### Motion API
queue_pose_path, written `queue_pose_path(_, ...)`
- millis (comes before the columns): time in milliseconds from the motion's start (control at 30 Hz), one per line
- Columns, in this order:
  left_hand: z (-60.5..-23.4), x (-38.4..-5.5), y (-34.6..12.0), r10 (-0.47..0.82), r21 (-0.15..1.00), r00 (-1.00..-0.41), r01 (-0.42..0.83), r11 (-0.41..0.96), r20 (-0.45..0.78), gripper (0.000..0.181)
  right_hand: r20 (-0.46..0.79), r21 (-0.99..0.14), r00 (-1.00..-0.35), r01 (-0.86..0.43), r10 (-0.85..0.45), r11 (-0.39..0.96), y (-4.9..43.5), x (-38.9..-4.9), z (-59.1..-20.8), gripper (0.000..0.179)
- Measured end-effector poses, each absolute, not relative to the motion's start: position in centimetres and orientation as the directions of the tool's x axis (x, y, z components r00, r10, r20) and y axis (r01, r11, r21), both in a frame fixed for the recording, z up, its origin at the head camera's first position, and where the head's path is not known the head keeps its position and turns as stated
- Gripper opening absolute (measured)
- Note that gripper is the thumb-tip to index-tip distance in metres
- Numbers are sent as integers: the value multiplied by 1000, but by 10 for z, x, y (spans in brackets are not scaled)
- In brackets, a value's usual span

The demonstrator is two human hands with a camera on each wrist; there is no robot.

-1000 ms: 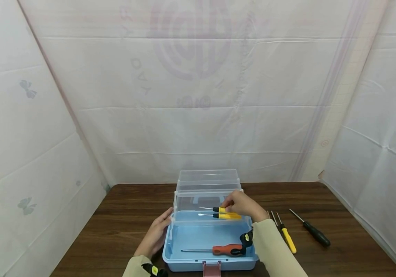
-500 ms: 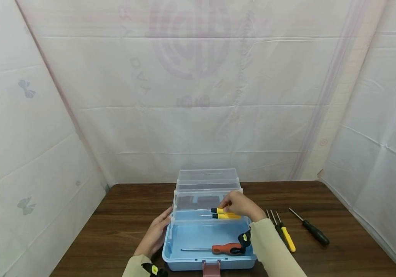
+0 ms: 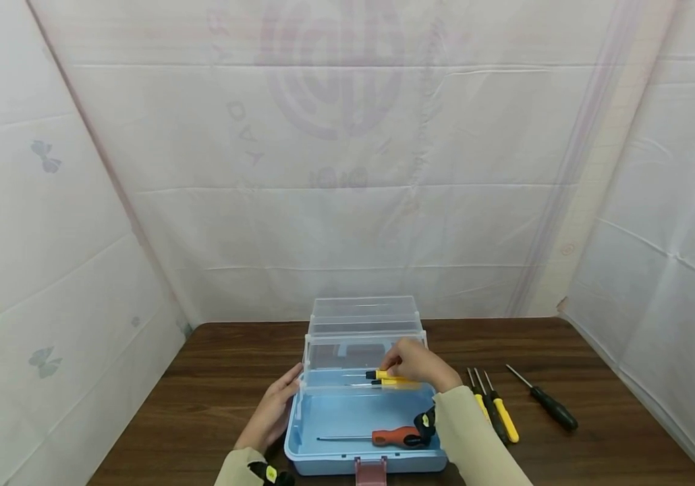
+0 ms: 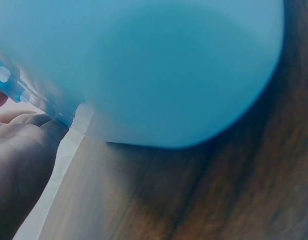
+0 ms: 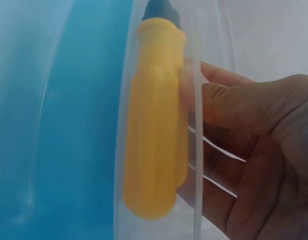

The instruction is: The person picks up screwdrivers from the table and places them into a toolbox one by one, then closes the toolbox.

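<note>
The blue toolbox (image 3: 323, 466) stands with its lid raised and a clear tray (image 3: 308, 351) swung up over its back part. Two yellow-handled screwdrivers lie side by side at the tray, shafts pointing left. My right hand (image 3: 415, 364) pinches the handle of the farther screwdriver (image 3: 378, 374), while the nearer screwdriver (image 3: 388, 383) lies beside it. In the right wrist view, the nearer handle (image 5: 153, 145) partly hides the held one behind the clear tray wall. My left hand (image 3: 272, 407) rests along the box's left side, fingers fairly straight and fingertips by the tray corner.
A red-and-black screwdriver (image 3: 388, 437) lies in the box's front part, behind the pink latch (image 3: 371, 471). Right of the box on the brown table (image 3: 202, 405) lie several screwdrivers, including a yellow one (image 3: 507, 420) and a black one (image 3: 557, 410). White sheeting surrounds the table.
My right hand has shifted slightly left and toward me, bringing the yellow-handled screwdriver with it beside the other one. My left hand has stayed put.
</note>
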State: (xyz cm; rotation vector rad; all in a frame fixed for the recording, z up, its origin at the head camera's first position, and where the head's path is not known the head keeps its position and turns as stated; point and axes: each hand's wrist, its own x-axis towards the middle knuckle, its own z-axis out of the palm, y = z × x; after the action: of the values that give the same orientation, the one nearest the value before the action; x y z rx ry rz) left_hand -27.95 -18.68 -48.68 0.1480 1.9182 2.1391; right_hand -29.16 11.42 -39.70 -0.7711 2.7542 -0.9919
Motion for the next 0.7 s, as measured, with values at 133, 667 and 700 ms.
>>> queue_pose_path(133, -487, -279, -187, 260, 988, -960, -129, -89, -102, 57, 61, -624, -864, -423, -499, 657, 112, -291, -399, 17)
queue_pose_path(667, -486, -278, -187, 263, 988, -960, -120, -99, -91, 57, 44, -640, -867, -406, -496, 652, 110, -290, -399, 17)
queue_pose_path(700, -486, -278, -187, 263, 988, -960, -122, -98, -92, 57, 43, -639, -867, -406, -497, 653, 110, -290, -398, 17)
